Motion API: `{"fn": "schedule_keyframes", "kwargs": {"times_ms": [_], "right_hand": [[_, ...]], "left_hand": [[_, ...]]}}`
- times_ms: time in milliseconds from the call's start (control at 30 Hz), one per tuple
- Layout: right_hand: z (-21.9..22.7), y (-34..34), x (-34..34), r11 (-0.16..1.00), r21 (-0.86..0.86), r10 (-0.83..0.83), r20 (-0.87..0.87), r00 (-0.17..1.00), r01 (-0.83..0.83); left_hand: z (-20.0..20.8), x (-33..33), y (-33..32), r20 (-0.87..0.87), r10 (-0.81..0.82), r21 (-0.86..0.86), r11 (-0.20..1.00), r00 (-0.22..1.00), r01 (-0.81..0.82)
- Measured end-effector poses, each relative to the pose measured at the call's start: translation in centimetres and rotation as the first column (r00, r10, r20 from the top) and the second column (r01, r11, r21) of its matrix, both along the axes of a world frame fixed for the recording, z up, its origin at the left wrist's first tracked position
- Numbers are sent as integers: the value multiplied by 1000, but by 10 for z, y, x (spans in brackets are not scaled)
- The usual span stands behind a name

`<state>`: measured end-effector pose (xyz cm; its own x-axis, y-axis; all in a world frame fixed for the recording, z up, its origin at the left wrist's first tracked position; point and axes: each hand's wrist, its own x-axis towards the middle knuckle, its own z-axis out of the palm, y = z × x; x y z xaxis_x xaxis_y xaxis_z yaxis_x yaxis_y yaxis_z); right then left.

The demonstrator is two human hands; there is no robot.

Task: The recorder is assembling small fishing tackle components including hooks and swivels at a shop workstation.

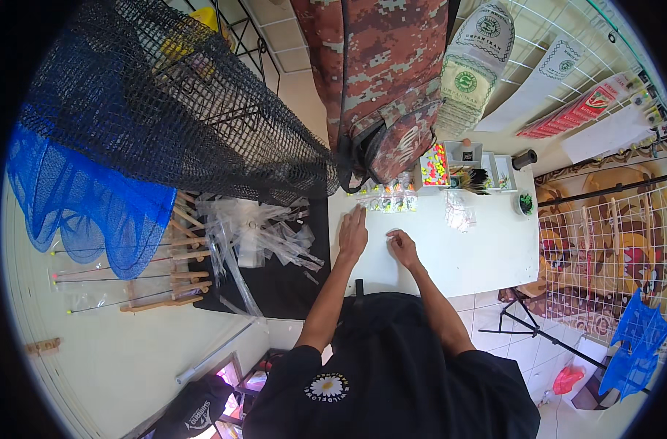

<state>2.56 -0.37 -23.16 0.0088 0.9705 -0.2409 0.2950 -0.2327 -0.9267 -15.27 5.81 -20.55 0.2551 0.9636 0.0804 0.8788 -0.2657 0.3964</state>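
Note:
My left hand lies on the white table with its fingers stretched forward. Its fingertips reach close to a row of small clear packets with bright green, yellow and orange bits inside. To its right, my right hand hovers over or rests on the tabletop, fingers curled and thumb side pointing left. Whatever it may pinch is too small to make out. Beyond and right of the right hand lies a little pile of clear plastic bags.
An open box of colourful pieces, a grey organizer tray and a small potted plant stand along the back right. A camouflage bag and a black net hang ahead. Plastic strips cover the black surface at left.

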Motion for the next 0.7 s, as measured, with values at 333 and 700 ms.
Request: {"fn": "schedule_keyframes", "kwargs": {"times_ms": [333,700], "right_hand": [[4,-3,2,1000,6,26,9,1000,-26],[3,-12,13,999,-39,-6,-99,995,3]], "left_hand": [[3,0,-1,35,15,-51,999,999,-13],[20,2,-36,152,10,-103,995,988,5]]}}
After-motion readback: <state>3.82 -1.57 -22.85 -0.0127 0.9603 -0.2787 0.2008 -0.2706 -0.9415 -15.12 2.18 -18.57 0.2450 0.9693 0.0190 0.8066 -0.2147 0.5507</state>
